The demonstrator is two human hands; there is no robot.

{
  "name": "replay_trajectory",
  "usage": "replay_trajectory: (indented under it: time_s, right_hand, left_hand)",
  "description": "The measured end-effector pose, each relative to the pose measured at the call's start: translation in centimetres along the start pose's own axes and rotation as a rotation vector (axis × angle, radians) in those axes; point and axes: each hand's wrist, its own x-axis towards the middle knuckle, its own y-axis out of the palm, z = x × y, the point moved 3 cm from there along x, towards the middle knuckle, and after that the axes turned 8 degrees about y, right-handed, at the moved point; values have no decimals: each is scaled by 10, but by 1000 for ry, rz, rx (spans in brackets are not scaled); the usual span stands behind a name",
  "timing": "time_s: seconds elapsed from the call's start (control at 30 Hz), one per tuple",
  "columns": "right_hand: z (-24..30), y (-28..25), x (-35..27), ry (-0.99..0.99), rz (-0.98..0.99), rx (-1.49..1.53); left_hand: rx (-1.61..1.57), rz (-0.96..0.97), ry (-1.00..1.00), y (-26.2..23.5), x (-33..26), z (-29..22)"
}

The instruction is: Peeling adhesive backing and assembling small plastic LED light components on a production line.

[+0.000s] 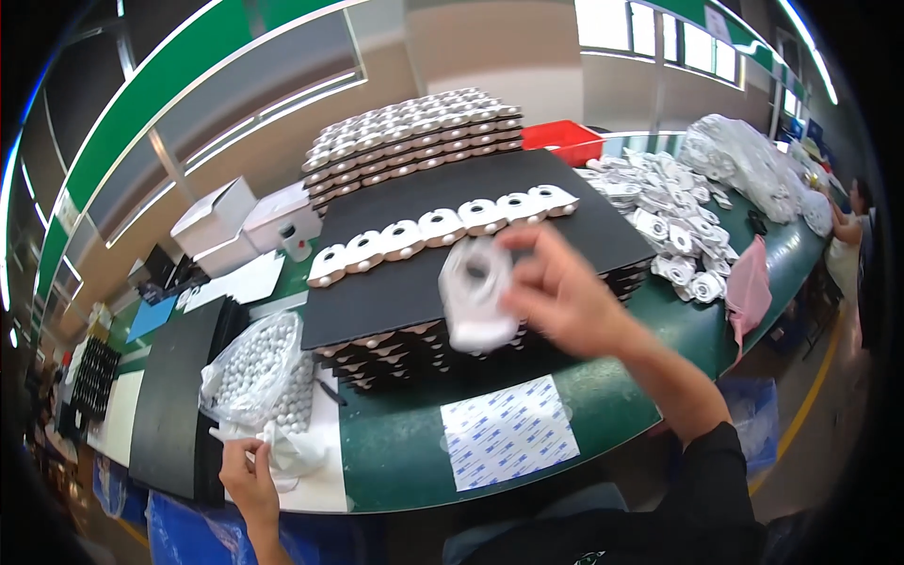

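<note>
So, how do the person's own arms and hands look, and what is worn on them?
Both hands are bare: no gloves, rings or watch show. The right hand leads to a bare forearm, with a black sleeve starting near the elbow. The left hand shows only a bare wrist at the lower edge; no sleeve of it is in view.

Black sleeve on the right arm, bare left forearm

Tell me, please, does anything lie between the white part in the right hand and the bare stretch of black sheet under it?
Nothing visible does: the right hand holds the white part above bare black sheet.
</note>
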Motion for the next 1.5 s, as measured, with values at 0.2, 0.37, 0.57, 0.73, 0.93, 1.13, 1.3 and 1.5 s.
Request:
replay_trajectory:
  time_s: [0.2,0.37,0.57,0.73,0.93,1.13,1.3,1.5]
  right_hand:
    - [-17,-168,48,-66,-692,-565]
    - [-68,-235,74,161,-753,-758]
    - [-85,-233,87,249,-519,-820]
    - [-63,-217,75,267,-564,-873]
    - [-28,-196,7,81,-599,-830]
    - [-70,-236,-75,36,-875,-885]
    - [-161,-296,-151,475,-962,-1250]
    - [-178,-278,-160,754,-1028,-1275]
  left_hand:
    - [64,290,158,63,-45,32]
    - [-7,168,-40,61,-28,22]
    - [-257,-68,-43,47,48,2]
    - [-369,80,11,71,124,-14]
    - [-196,207,118,123,177,-19]
    - [-185,190,194,139,187,-8]
    - [-313,237,92,140,187,-10]
    - [-498,167,-182,118,171,-1]
